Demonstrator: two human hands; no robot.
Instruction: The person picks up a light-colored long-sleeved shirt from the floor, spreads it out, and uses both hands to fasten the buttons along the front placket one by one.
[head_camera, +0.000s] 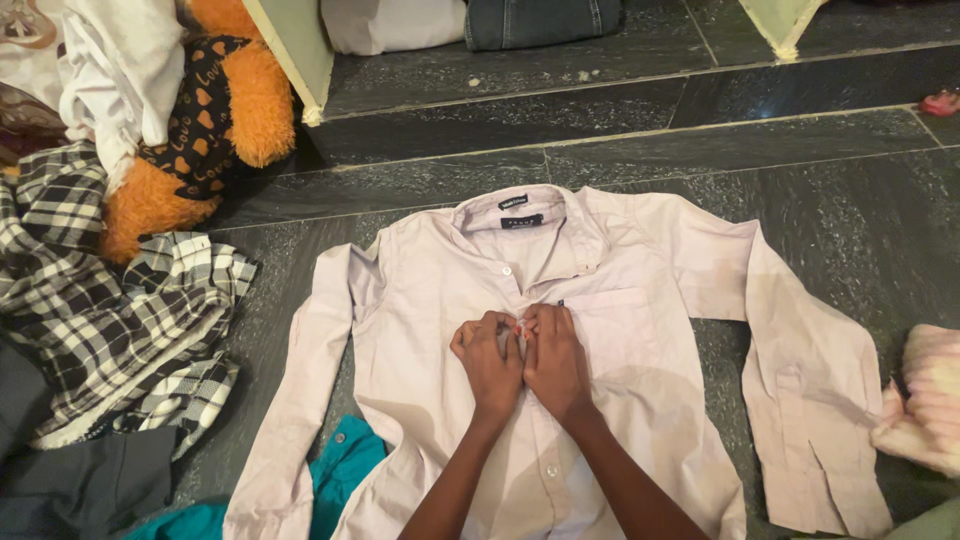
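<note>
Head view looks down on two hands meeting at the chest of a pale pink shirt (600, 400) spread front-up on a dark stone floor (800, 170). Left hand (489, 362) and right hand (555, 358) press knuckle to knuckle, fingertips pinching the two front edges of the shirt together at a button (520, 325) beside the chest pocket. Both are closed on the cloth there; whether the button is through its hole cannot be told.

Judging by this, buttoning is the step in hand, partway down the front: one button (507, 270) sits above the hands and another (548, 469) lies below them. Finishing would call for keeping the two edges lined up while moving down.

Sleeves lie out to either side, collar away from the person. A teal cloth (340, 470) peeks from under the shirt's lower left edge. Further left lies a black-and-white checked shirt (110, 320), with an orange plush toy (240, 100) and white cloth (120, 60) behind it. A fluffy pink bundle (930, 400) sits at the right edge.
</note>
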